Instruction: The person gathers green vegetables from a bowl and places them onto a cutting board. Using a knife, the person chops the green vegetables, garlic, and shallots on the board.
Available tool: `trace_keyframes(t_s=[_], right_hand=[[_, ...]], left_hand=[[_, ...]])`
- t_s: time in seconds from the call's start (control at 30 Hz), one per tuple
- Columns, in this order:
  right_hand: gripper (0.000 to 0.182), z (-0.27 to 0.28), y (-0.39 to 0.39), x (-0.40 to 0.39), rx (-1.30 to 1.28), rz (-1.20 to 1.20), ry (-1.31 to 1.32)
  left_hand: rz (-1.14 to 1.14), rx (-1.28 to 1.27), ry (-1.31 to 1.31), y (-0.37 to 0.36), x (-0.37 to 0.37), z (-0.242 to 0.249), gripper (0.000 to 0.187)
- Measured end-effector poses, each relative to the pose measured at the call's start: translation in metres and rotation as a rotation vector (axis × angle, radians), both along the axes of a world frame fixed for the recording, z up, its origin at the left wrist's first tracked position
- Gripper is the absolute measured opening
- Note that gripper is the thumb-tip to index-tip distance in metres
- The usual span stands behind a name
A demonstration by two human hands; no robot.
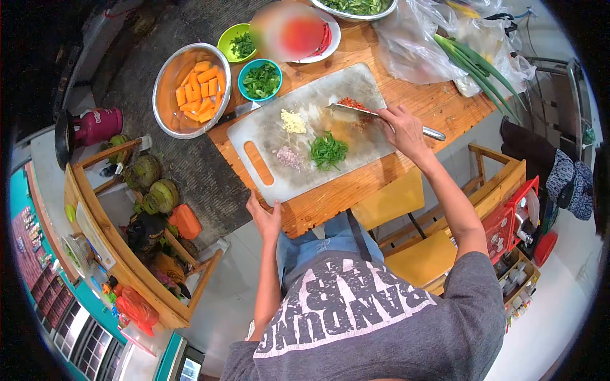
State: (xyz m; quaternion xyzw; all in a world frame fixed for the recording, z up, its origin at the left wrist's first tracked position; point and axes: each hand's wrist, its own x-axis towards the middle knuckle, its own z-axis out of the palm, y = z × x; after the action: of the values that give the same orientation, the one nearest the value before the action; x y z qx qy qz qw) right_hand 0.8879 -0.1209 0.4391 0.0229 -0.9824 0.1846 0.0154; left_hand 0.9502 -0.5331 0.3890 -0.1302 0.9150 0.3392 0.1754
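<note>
Currently, the right grip (403,129) is clenched around a knife (434,133), close to where blade meets handle. The blade lies over the right part of the cutting board (252,138), beside a heap of chopped red pieces (351,102). The left grip (265,217) sits at the board's near left corner, fingers loosely bent; whether it grasps the board cannot be told. The board rests on the wooden surface (441,105) and carries three further heaps: pale yellow mince (293,122) toward the left, pinkish mince (289,157) nearer, and shredded greens (328,151) near centre. A second knife (246,108) lies at the far left edge. Beyond it stand a metal bowl (161,73) of carrot pieces (202,92) and, just right, a teal bowl (241,80) of cut greens.
</note>
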Motion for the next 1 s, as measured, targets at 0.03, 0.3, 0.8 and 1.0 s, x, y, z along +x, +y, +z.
trace_keyframes(t_s=[0.03, 0.3, 0.8, 1.0], right_hand=[[0.020, 0.006, -0.001, 0.003, -0.010, -0.002, -0.007], [0.021, 0.016, -0.001, 0.064, -0.051, -0.020, -0.065], [0.017, 0.041, 0.013, 0.073, -0.284, -0.119, -0.116], [0.019, 0.035, 0.009, 0.078, -0.394, -0.186, -0.114]], left_hand=[[0.001, -0.063, 0.061, 0.001, 0.001, 0.000, 0.074], [-0.162, -0.084, 0.450, 0.062, -0.054, 0.049, 0.035], [-0.416, 0.198, 0.175, 0.185, -0.088, 0.038, 0.023], [-0.435, 0.301, 0.037, 0.181, -0.092, 0.036, 0.010]])
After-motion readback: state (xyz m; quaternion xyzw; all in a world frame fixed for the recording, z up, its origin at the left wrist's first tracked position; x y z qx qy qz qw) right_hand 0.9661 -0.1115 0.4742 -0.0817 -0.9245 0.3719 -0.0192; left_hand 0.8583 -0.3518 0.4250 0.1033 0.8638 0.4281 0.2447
